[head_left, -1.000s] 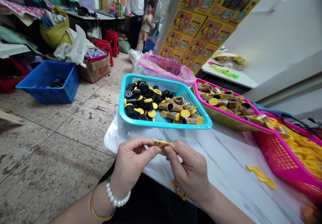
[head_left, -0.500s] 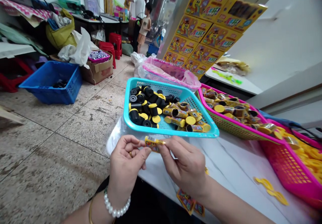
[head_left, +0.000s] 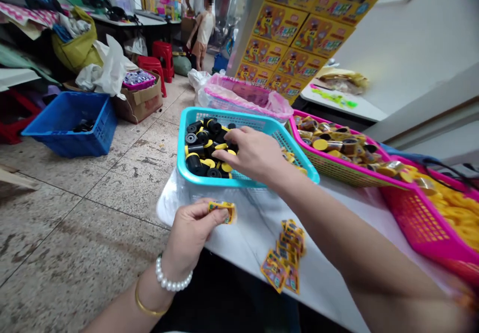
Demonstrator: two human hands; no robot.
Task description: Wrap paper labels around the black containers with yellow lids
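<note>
My left hand (head_left: 194, 230) pinches a small yellow printed label (head_left: 223, 211) between thumb and fingers, above the front edge of the white table. Over the turquoise basket (head_left: 224, 180) reaches my right hand (head_left: 254, 153), its thumb and fingers apart at the black cylinders with yellow caps (head_left: 196, 163). Whether a fingertip touches one is hard to see. Partly hidden behind this hand are label-wrapped cylinders (head_left: 290, 157) on the basket's right side. A fanned pile of similar labels (head_left: 286, 258) lies on the table below my right forearm.
Pink baskets at the right hold wrapped cylinders (head_left: 329, 145) and yellow plastic parts (head_left: 458, 213). Behind the turquoise basket stand a plastic-lined pink basket (head_left: 243, 93) and stacked yellow boxes (head_left: 279, 23). A blue crate (head_left: 71, 133) is on the floor; two people stand farther back.
My right hand has let go of the label and moved forward over the turquoise basket. The left hand keeps the label, now looking flatter. The loose labels have come into fuller view.
</note>
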